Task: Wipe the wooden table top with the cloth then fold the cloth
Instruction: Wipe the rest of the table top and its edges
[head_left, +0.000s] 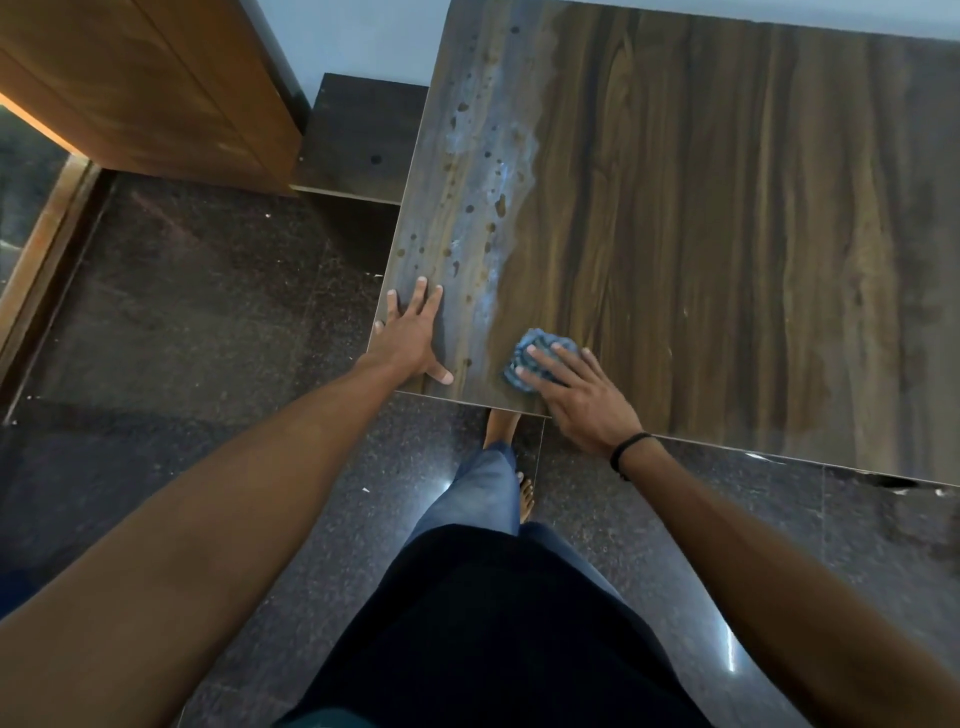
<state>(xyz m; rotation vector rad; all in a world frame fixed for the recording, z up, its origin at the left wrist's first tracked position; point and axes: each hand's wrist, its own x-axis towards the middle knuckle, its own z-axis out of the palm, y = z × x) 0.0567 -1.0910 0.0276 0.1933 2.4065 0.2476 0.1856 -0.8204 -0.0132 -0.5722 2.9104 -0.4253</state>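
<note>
The wooden table top (701, 223) fills the upper right. A pale, dusty strip with dark spots (478, 171) runs along its left side, from the far edge to the near edge. A crumpled blue cloth (540, 345) lies near the table's front edge, just right of that strip. My right hand (576, 395) presses flat on the cloth with straight, spread fingers. My left hand (413, 335) rests flat on the table's front left corner, fingers spread, holding nothing.
A dark speckled stone floor (208, 322) lies below and to the left. A low dark wooden shelf (363, 135) stands beside the table's left edge, and an orange-brown wooden cabinet (145, 83) is at the upper left. My legs and bare feet (501, 423) are at the table's front edge.
</note>
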